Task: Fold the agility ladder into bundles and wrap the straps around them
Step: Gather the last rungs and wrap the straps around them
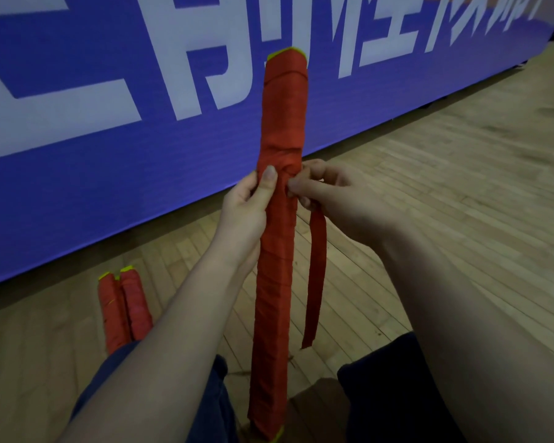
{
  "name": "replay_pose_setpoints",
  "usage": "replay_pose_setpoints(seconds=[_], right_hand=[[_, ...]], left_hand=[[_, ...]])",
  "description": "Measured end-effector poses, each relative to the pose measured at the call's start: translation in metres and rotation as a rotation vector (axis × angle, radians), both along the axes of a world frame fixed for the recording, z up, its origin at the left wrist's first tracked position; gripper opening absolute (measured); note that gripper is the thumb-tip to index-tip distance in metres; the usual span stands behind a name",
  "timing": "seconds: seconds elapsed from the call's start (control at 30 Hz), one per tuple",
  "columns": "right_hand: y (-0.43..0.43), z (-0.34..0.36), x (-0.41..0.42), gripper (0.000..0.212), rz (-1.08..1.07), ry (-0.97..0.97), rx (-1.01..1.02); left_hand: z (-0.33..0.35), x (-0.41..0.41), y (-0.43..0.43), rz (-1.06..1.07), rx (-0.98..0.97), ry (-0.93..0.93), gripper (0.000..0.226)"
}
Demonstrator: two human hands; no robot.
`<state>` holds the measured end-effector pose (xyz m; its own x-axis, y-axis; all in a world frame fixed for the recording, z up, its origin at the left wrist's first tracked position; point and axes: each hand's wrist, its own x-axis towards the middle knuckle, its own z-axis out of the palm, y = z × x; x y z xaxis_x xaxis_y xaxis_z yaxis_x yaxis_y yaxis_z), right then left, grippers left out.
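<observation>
A long ladder bundle [283,116], wound all over in red strap with yellow rung ends showing at top and bottom, stands upright between my knees. My left hand [247,212] grips its middle from the left, thumb pressed on the front. My right hand [327,196] pinches the red strap at the bundle's middle, just right of my left thumb. The loose strap end [315,276] hangs down from my right hand, clear of the floor.
Two other wrapped red bundles [123,308] lie side by side on the wooden floor [445,174] at the lower left, by my left knee. A blue banner [109,148] with large white characters stands along the floor behind.
</observation>
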<state>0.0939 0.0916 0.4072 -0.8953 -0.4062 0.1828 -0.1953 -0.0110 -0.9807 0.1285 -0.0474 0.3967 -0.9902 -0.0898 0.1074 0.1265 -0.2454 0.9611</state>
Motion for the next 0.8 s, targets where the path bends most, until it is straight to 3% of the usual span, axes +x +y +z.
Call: replay_pose_setpoints(seconds=[0.2, 0.33, 0.57, 0.67, 0.73, 0.8], right_hand=[[0.004, -0.003, -0.006, 0.041, -0.027, -0.014, -0.052], [0.009, 0.0, -0.01, 0.04, -0.007, -0.139, -0.218], [0.026, 0.004, -0.013, 0.028, 0.167, -0.24, -0.306], [0.036, 0.01, -0.01, 0.036, 0.074, -0.212, -0.092], [0.035, 0.013, -0.005, 0.025, 0.035, -0.125, 0.182], [0.031, 0.015, -0.002, 0.013, -0.012, -0.094, 0.312]], left_hand=[[0.004, 0.002, 0.001, -0.106, -0.047, 0.012, 0.047], [0.001, -0.001, -0.002, -0.121, -0.142, 0.096, 0.05], [0.003, -0.003, -0.005, -0.191, -0.009, 0.106, 0.054], [0.006, -0.005, -0.013, -0.131, 0.034, 0.111, 0.056], [0.007, -0.006, -0.016, -0.118, 0.032, 0.108, 0.056], [0.007, -0.005, -0.019, -0.141, 0.024, 0.098, 0.058]])
